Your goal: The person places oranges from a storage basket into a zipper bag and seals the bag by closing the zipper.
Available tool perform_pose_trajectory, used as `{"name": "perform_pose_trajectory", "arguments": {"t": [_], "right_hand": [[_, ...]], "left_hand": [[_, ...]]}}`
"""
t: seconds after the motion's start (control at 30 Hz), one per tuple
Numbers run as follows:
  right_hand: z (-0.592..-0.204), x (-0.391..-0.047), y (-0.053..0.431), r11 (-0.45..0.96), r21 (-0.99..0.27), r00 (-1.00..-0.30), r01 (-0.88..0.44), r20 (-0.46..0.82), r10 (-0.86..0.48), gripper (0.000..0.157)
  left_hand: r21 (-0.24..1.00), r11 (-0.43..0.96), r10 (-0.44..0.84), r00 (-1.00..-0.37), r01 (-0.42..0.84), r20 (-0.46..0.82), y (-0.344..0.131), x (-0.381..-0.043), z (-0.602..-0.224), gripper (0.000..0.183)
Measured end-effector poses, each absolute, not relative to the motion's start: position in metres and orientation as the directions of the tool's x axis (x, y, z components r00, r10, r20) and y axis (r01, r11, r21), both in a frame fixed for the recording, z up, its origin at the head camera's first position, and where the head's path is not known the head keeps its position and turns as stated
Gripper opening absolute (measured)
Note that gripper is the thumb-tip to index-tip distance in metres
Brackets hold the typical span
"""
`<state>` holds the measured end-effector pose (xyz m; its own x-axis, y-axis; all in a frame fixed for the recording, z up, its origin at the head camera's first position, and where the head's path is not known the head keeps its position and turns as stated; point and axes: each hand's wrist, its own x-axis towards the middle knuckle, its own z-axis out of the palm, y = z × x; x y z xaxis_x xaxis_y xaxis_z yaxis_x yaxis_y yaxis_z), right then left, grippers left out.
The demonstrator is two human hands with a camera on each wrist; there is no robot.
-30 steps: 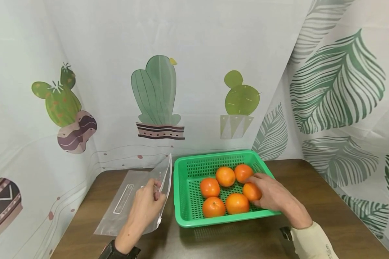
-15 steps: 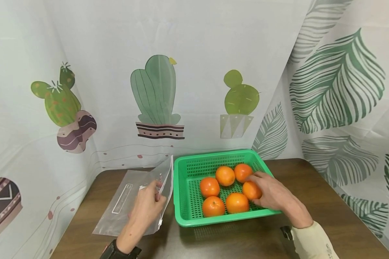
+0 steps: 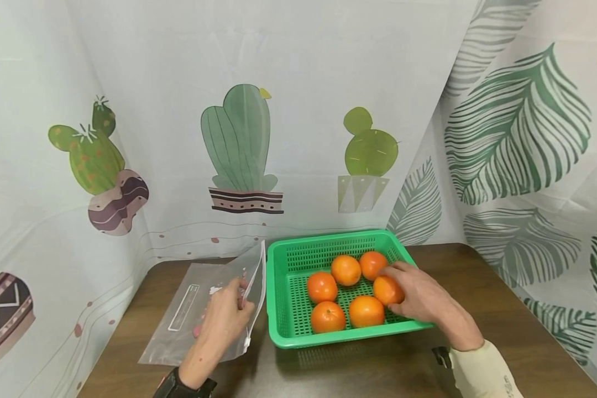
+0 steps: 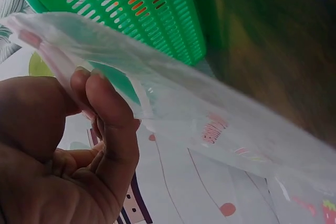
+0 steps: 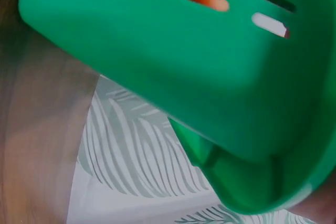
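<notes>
My left hand (image 3: 224, 315) pinches the opened edge of a clear zip bag (image 3: 164, 345) that lies partly raised on the left of the table. In the left wrist view the thumb and curled fingers (image 4: 113, 108) hold the bag's mouth, with faint red print on the film (image 4: 214, 128). At the basket's right side, my right hand (image 3: 420, 293) curls its fingers round an orange (image 3: 385, 290). That orange is still among the others in the green basket (image 3: 275, 326). In the right wrist view the basket wall (image 5: 157, 51) hides most of this hand.
Several more oranges lie in the basket, among them a front one (image 3: 366, 312) and a left one (image 3: 321, 287). The brown wooden table (image 3: 338, 376) runs back to a hanging cloth (image 3: 308, 166) printed with cacti and leaves.
The right hand and the orange it grips have shifted very slightly right, and the front orange beside it too. The bag has slid a little, while the left hand keeps its pinch.
</notes>
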<state>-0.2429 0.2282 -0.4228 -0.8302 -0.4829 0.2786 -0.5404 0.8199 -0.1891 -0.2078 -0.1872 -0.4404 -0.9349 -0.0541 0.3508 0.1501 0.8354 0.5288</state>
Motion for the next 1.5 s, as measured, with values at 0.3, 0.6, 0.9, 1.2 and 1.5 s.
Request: {"name": "perform_pose_trajectory", "arguments": {"t": [0.3, 0.6, 0.9, 1.2, 1.5], "right_hand": [[-0.415, -0.240, 0.232, 0.811, -0.186, -0.810, -0.555, 0.340, -0.477, 0.062], [-0.409, -0.237, 0.233, 0.823, -0.184, -0.821, -0.538, 0.336, -0.461, 0.064], [-0.406, -0.236, 0.233, 0.819, -0.193, -0.813, -0.540, 0.373, -0.448, 0.064], [-0.399, -0.233, 0.230, 0.804, -0.169, -0.779, -0.569, 0.424, -0.462, 0.068], [-0.394, -0.230, 0.226, 0.798, -0.178, -0.773, -0.576, 0.436, -0.461, 0.068]], "left_hand": [[0.525, 0.831, -0.024, -0.932, 0.182, 0.362, -0.184, -0.207, -0.440, 0.036], [0.535, 0.821, -0.022, -0.926, 0.198, 0.377, -0.184, -0.207, -0.442, 0.034], [0.560, 0.791, -0.017, -0.907, 0.245, 0.421, -0.181, -0.206, -0.437, 0.030], [0.563, 0.782, -0.024, -0.891, 0.266, 0.454, -0.180, -0.204, -0.433, 0.027], [0.565, 0.793, -0.081, -0.879, 0.228, 0.469, -0.179, -0.202, -0.432, 0.030]]}}
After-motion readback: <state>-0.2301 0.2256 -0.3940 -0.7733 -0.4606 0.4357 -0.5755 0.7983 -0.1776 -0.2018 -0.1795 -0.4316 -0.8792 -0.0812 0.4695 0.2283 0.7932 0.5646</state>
